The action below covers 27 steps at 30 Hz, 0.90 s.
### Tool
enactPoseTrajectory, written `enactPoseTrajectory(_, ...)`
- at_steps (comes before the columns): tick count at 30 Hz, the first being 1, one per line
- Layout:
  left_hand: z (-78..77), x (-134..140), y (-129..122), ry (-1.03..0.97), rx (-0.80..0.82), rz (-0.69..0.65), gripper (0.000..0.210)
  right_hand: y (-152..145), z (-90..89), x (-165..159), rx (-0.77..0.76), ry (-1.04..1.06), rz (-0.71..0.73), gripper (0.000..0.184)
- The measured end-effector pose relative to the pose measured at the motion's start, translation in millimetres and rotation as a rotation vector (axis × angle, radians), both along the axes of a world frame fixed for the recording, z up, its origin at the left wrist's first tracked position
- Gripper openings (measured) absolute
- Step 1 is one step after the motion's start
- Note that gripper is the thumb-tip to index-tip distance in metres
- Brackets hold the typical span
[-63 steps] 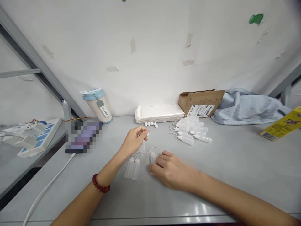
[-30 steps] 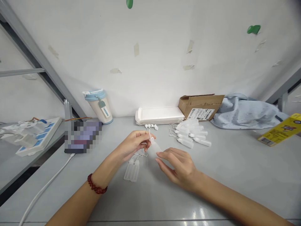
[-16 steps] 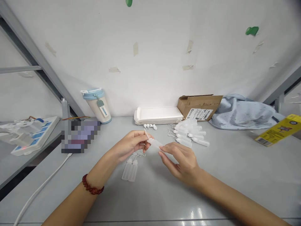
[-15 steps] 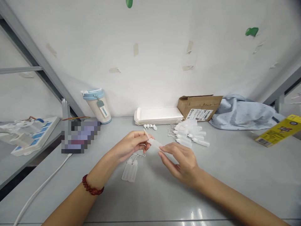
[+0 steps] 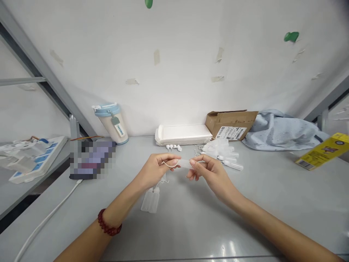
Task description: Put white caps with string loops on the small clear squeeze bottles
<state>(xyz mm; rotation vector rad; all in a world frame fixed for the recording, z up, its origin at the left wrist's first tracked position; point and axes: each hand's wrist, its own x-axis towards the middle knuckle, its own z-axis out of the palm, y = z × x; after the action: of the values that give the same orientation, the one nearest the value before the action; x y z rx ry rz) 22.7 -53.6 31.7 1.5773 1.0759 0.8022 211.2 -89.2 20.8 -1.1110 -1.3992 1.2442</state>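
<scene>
Between my two hands a small translucent plastic tube lies nearly level above the table. My left hand pinches its capped end, where a thin white cord loops out over the fingers. The other end is gripped between thumb and fingers of my right hand. Below my left wrist, a few similar tubes with cords rest side by side on the table. Beyond my right hand lies a pile of more such tubes, their cords pointing left. Several small white caps sit in a row behind my hands.
A stack of flat white boxes lies against the wall, beside an open cardboard box and a light blue cloth. At left stand a tumbler, a blurred-out device and a power strip. A yellow box is far right.
The tube has turned from slanting to almost level. My right hand has moved up and changed its grip on the far end, while my left hand has rolled over the capped end.
</scene>
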Motion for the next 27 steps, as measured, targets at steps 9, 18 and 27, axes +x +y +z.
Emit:
enactPoseTrajectory(9,-4.8,1.4,-0.7,0.019,0.014,-0.045,0.035,8.3,-4.7,1.4,-0.189,0.170,0.022,0.035)
enactPoseTrajectory(18,-2.0,2.6,-2.7,0.044,0.013,-0.069,0.027,10.0,-7.8,1.4,-0.025,0.035,-0.023,0.031)
enactPoseTrajectory(27,-4.2,2.0,-3.3,0.004,-0.086,-0.065,0.043,10.4,-15.9,3.1,0.246,-0.201,-0.045,0.024)
